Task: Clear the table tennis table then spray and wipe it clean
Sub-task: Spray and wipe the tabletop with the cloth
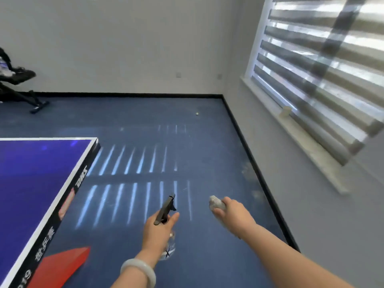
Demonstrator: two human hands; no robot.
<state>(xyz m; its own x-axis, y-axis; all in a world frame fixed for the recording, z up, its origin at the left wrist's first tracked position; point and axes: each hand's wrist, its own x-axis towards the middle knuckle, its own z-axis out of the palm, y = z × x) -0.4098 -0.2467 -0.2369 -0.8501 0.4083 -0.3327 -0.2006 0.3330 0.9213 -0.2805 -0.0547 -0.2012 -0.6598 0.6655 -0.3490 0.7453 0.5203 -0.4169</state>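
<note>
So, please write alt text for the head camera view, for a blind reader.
The left hand holds a dark-triggered clear spray bottle and the right hand a crumpled grey cloth, over blue floor beside the blue white-edged table tennis table.

A table tennis table [37,175] has a smooth, glossy blue top that reflects light, edged with a white painted line. The floor [145,125] is matt blue, with a slightly grainy look. The left hand [158,231] holds a spray bottle [166,208] with a dark matt plastic trigger head and a clear, shiny body. The right hand [232,213] grips a grey, soft, crumpled cloth [216,202]. A smooth, pale, polished bangle [139,271] circles the left wrist. The walls [124,42] are matt white.
</note>
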